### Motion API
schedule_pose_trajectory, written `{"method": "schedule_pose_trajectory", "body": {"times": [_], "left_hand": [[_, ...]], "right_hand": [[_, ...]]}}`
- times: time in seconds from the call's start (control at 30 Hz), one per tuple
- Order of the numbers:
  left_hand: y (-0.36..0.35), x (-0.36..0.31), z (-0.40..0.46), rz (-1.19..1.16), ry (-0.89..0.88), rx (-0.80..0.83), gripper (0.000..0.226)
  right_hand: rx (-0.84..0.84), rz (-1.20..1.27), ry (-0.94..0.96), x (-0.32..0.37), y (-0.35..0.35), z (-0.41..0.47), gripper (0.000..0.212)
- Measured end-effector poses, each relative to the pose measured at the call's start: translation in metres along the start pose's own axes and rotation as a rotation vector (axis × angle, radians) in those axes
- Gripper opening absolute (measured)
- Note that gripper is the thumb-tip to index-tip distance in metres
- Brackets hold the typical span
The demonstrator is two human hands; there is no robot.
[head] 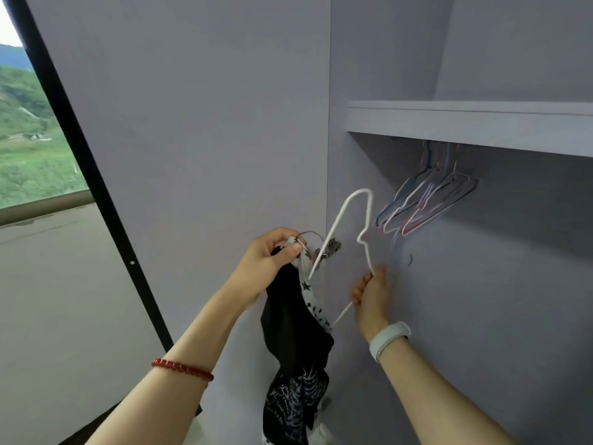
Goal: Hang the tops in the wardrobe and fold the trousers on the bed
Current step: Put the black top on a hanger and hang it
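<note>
Hands: left hand [272, 256] pinches the collar of a black printed top [293, 342]; right hand [372, 292] grips a white wire hanger [351, 226], both just below the wardrobe shelf [468, 123]. I judge threading is underway; next, seat the hanger's shoulders inside the collar.

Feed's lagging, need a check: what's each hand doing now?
Left hand: grips the top.
Right hand: pinches the white hanger.
</note>
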State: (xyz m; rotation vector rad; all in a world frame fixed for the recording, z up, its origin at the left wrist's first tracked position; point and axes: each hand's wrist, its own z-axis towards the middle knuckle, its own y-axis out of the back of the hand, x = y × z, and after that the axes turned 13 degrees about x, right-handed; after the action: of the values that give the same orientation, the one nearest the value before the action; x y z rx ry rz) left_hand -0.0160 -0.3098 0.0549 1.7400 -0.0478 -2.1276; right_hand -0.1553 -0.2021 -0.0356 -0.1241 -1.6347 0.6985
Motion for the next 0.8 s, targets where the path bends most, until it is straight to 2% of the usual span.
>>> {"method": "schedule_pose_trajectory", "body": {"times": [0.1, 0.23, 0.37, 0.6, 0.8], "left_hand": [[0.014, 0.001, -0.003, 0.110, 0.010, -0.142, 0.013], [0.030, 0.023, -0.015, 0.267, 0.095, -0.270, 0.015], [0.029, 0.045, -0.024, 0.158, 0.210, -0.349, 0.013], [0.019, 0.054, -0.030, -0.051, 0.192, -0.385, 0.011], [0.017, 0.055, -0.029, -0.067, 0.160, -0.360, 0.009]], "right_hand": [[-0.075, -0.261, 0.070, -0.014, 0.021, 0.005, 0.047], [-0.101, -0.629, 0.374, 0.020, 0.035, 0.008, 0.045], [-0.087, -0.899, 0.564, 0.045, 0.035, 0.006, 0.043], [-0.104, -1.058, 0.608, 0.054, 0.052, 0.011, 0.044], [-0.054, -1.100, 0.668, 0.049, 0.060, 0.010, 0.045]]}}
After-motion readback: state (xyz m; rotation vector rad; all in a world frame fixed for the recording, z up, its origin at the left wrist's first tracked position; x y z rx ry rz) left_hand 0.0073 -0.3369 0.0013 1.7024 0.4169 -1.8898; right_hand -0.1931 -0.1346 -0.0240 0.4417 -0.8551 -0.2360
